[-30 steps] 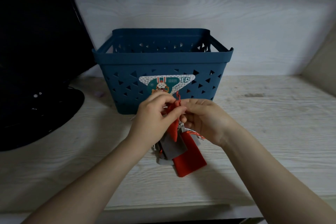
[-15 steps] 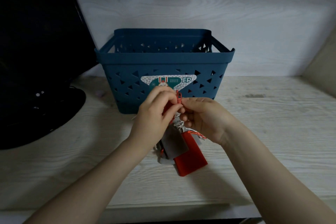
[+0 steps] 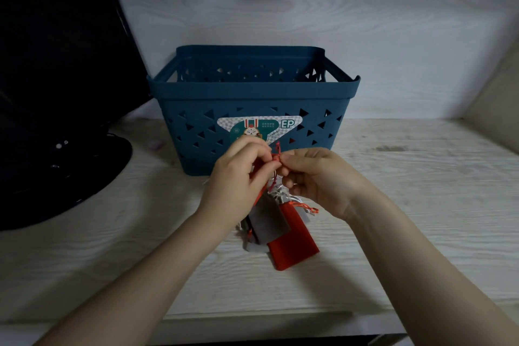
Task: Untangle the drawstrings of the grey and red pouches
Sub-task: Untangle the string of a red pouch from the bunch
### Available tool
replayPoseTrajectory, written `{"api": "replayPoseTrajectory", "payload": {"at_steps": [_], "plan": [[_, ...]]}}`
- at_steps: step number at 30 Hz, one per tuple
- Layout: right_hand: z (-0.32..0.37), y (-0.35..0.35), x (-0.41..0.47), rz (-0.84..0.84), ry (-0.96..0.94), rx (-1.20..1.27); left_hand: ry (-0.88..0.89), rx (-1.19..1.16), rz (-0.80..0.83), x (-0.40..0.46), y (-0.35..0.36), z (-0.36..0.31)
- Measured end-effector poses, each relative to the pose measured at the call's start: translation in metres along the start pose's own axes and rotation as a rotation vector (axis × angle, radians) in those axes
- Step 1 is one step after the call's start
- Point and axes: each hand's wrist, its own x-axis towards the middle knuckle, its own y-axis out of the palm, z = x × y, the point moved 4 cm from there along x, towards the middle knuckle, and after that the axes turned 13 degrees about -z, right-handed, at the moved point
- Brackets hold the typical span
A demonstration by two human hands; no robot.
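Left hand (image 3: pixel 238 180) and right hand (image 3: pixel 314 177) meeting just in front of the blue basket (image 3: pixel 252 98), fingertips of both pinching a knotted red drawstring (image 3: pixel 277 153). Below the hands, nearer than the basket: grey pouch (image 3: pixel 269 219) hanging over red pouch (image 3: pixel 293 244), lower ends resting on the wooden shelf (image 3: pixel 407 205). Left of the basket, a dark object (image 3: pixel 56 93).

The red pouch (image 3: pixel 293 244) and grey pouch (image 3: pixel 269 219) look like matt, soft cloth — their drawstrings (image 3: pixel 276 159) thin cord. The blue basket (image 3: pixel 252 98) on the far side is smooth plastic with a glossy paper label (image 3: pixel 259 128). The table (image 3: pixel 407 205) shows pale, matt wood grain.
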Motion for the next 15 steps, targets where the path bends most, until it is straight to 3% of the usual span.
{"api": "replayPoseTrajectory", "payload": {"at_steps": [4,7,9,15], "plan": [[-0.003,0.0,0.0,0.022,0.04,0.062,-0.136,0.01,0.077,-0.003,0.004,0.005],[-0.003,-0.005,0.003,-0.044,0.058,0.219,-0.682,-0.368,0.062,-0.006,0.007,0.016],[-0.002,-0.011,0.005,-0.108,0.029,0.294,-0.909,-0.589,0.057,-0.011,0.014,0.019],[-0.007,-0.009,0.004,-0.157,-0.114,0.213,-1.092,-0.845,0.013,-0.009,0.025,0.011]]}}
